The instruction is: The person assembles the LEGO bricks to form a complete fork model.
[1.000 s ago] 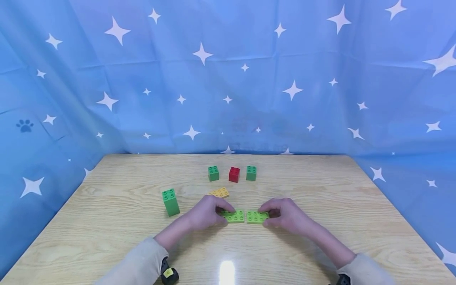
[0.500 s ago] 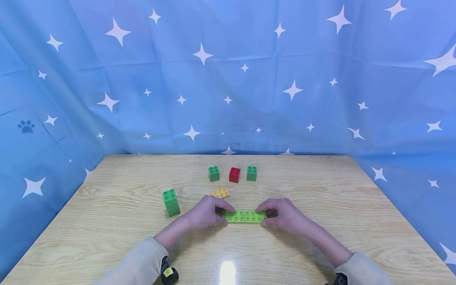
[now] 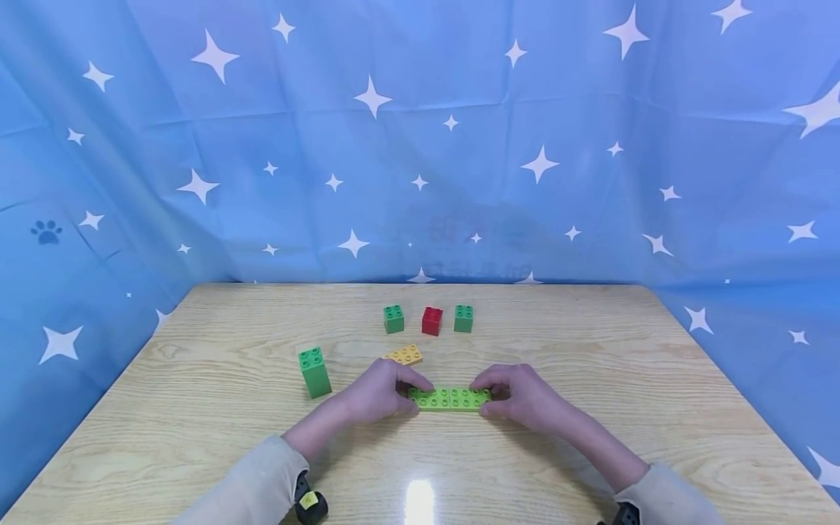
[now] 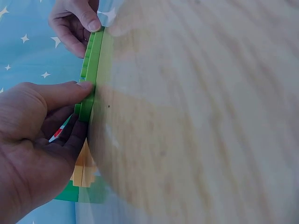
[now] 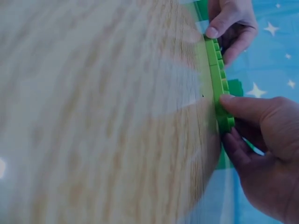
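In the head view, the left hand pinched the left lime brick and the right hand the right lime brick, ends touching on the table, apparently an aligning step. The left wrist view showed thumb and fingers closed to the brick's width; the right wrist view, likewise. The next move seemed to need both held flush.

There are two light-green flat bricks, two small green bricks, one red brick, one yellow flat brick and one tall green block. Also there are two hands, two pale sleeves, one wooden table and one blue curtain with one clear paw print.
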`<state>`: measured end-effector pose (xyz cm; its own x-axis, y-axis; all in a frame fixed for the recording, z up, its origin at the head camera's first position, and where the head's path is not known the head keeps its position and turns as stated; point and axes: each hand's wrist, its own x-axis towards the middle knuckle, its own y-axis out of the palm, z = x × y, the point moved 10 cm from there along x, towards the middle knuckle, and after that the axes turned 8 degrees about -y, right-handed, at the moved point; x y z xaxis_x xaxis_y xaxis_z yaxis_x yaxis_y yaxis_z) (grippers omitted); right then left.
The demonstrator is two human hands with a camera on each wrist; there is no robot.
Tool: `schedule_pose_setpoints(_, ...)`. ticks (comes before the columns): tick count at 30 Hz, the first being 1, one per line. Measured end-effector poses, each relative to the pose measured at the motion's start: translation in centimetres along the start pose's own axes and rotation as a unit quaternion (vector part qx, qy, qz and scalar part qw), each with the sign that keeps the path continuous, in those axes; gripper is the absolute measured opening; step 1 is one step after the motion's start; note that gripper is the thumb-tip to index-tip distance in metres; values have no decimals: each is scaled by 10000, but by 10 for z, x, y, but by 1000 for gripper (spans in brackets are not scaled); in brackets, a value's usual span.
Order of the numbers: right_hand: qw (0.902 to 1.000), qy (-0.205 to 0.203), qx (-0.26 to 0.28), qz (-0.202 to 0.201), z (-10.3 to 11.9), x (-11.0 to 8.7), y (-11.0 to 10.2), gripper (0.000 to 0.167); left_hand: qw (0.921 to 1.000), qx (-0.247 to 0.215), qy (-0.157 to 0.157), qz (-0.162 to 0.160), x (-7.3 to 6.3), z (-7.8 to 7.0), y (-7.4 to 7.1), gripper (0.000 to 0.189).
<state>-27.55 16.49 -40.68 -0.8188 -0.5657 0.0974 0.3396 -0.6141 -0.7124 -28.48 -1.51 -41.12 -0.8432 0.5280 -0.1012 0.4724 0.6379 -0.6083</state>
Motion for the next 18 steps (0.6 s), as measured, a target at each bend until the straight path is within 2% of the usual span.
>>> schedule_pose_setpoints(9, 9997, -32, -236, -57, 0, 2, -1, 33, 10000, -33, 81, 14, 2, 1, 1, 33)
schedule_pose_setpoints(18, 9989, 61, 374, -289, -2, 1, -10, 35, 10000, -43, -48, 24, 1, 2, 1, 33)
